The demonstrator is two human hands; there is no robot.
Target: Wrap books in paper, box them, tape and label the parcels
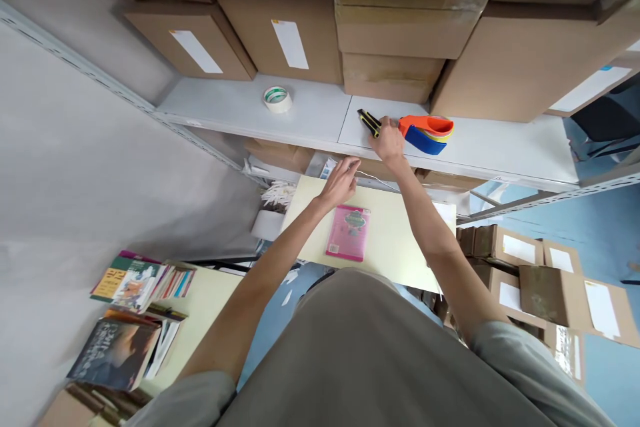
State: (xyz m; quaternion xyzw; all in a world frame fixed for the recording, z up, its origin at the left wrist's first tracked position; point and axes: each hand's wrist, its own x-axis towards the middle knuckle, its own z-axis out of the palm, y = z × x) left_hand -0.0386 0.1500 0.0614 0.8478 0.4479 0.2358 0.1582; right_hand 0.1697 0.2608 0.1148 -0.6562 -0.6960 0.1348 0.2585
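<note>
Head view shows us the right hand (pixel 389 140) over the shelf (pixel 310 109), its fingers bent around one end of the utility knife (pixel 369 121), just beside the tape dispenser (pixel 427 139). The left hand (pixel 341 181) is half open, with nothing visible in it. On the worktop (pixel 393 237), the pink booklet (pixel 349 233) lies flat, with no visible cut. Whether the knife's use is finished or remains, we cannot tell.
</note>
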